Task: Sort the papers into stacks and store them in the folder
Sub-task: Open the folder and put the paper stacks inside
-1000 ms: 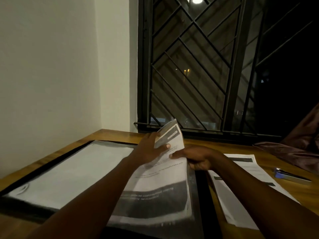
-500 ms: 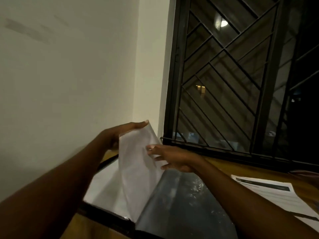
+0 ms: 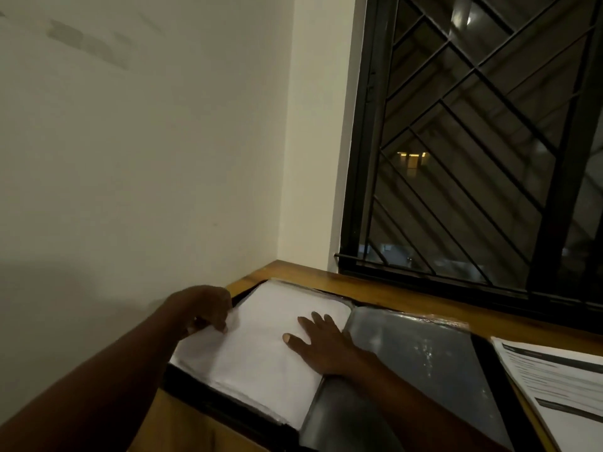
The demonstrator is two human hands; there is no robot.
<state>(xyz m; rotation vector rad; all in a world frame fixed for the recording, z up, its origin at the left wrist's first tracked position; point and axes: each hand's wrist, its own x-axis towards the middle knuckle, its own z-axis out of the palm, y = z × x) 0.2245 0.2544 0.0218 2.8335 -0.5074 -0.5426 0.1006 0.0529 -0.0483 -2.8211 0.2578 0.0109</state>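
A black display folder (image 3: 496,383) lies open on the wooden table. Its left side shows a white page in a sleeve (image 3: 261,353), blank side up. Its right side is an empty clear plastic sleeve (image 3: 417,363) with a sheen. My left hand (image 3: 202,311) curls over the page's left edge and pinches it. My right hand (image 3: 321,340) lies flat on the page near the folder's spine, fingers straight and spread. A stack of printed papers (image 3: 554,386) with dark header bars lies to the right of the folder.
The wooden table (image 3: 326,278) sits in a corner, with a cream wall on the left and a black barred window (image 3: 473,158) behind. The folder's left corner reaches close to the wall.
The upright page has swung over to the left and now lies flat. My right hand has come down onto it, and my left hand has followed its edge down. The view has shifted left.
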